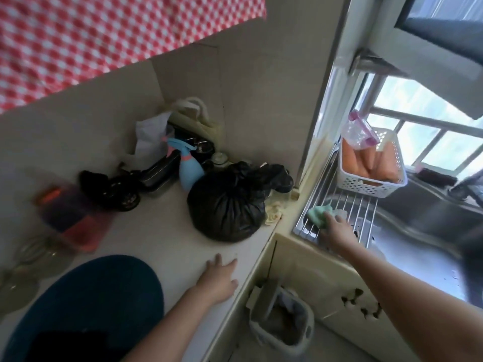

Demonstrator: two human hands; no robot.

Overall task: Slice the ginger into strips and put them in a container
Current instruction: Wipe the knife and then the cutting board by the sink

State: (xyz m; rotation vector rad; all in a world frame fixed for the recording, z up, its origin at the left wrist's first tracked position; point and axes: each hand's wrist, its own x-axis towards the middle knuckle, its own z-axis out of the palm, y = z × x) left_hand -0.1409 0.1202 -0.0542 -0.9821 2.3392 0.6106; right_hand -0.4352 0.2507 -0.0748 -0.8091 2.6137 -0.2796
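Since no ginger shows anywhere, slicing looks unstarted; at three o'clock the right hand [337, 228] touches a green cloth [316, 215] on the sink rack [362, 205], grip too blurred to judge; at six the left hand [219, 280] lies flat, empty, on the surface [156, 231].

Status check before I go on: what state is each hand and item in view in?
left hand: open, flat on the counter edge.
right hand: on the green cloth; grip too blurred to tell.
green cloth: crumpled on the sink rack.
black bag: tied shut, on the counter.
white basket: on the sink rack, holding carrots.
spray bottle: upright.
bin: open, lined, on the floor.
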